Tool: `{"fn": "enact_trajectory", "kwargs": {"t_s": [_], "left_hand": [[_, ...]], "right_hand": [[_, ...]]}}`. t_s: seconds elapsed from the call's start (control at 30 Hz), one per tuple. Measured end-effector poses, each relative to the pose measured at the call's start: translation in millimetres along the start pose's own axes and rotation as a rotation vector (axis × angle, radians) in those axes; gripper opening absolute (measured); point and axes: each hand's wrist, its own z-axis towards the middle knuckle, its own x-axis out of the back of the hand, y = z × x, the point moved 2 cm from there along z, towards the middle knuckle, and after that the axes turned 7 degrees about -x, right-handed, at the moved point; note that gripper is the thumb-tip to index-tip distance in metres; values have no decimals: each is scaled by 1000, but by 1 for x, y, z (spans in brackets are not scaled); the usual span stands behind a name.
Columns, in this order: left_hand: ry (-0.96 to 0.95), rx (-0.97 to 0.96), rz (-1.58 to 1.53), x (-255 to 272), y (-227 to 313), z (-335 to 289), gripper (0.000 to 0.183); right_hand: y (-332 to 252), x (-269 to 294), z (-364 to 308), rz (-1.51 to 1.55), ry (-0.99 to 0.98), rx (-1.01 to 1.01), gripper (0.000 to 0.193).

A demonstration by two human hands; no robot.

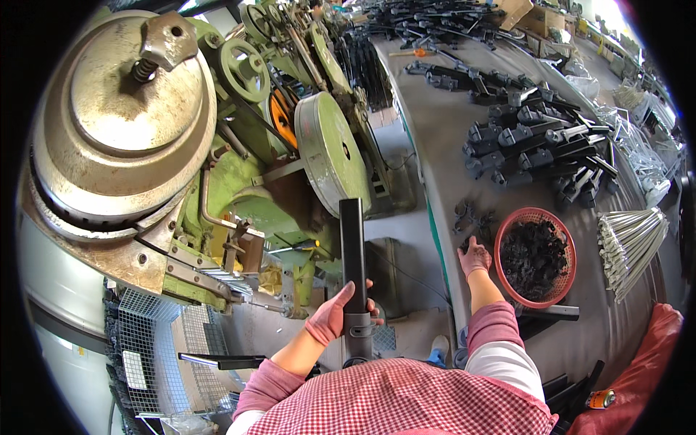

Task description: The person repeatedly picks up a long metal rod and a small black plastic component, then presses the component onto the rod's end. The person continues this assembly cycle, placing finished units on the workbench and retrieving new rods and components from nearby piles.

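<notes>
My left hand (332, 316) is wrapped round a black rectangular metal tube (352, 254), held upright before my apron. Near its lower end the tube has a dark grey collar (358, 325). On the grey-covered table to the right, my right hand (475, 258) has its fingers bent at a small dark plastic part, partly hidden by the fingertips. Just beyond it lie several loose black plastic pieces (473, 216). Right of that hand stands a round red plastic basket (571, 268), filled with similar small black parts (534, 259).
Green machinery with a large flywheel (330, 156) stands at the left. Black tube assemblies (536, 138) are heaped farther along the table (428, 94). A bundle of silver rods (631, 246) lies right of the basket. A wire mesh cart (170, 348) is at lower left.
</notes>
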Motion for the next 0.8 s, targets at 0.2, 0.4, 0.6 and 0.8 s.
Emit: {"fn": "enact_trajectory", "kwargs": {"t_s": [0.2,0.4,0.6,0.8], "left_hand": [[210,-74,-12,24,1,-5,26],[176,-90,61,28,-3,2,27],[214,-165,205,-2,14,5,32],[217,-218,113,-16,29,14,29]], "right_hand": [[-1,3,-11,-46,-24,-39,42],[8,-3,-17,-117,-49,46,33],[-18,42,-65,530,-150,228,26],[-72,139,-193,1203,-1036,516,33]]}}
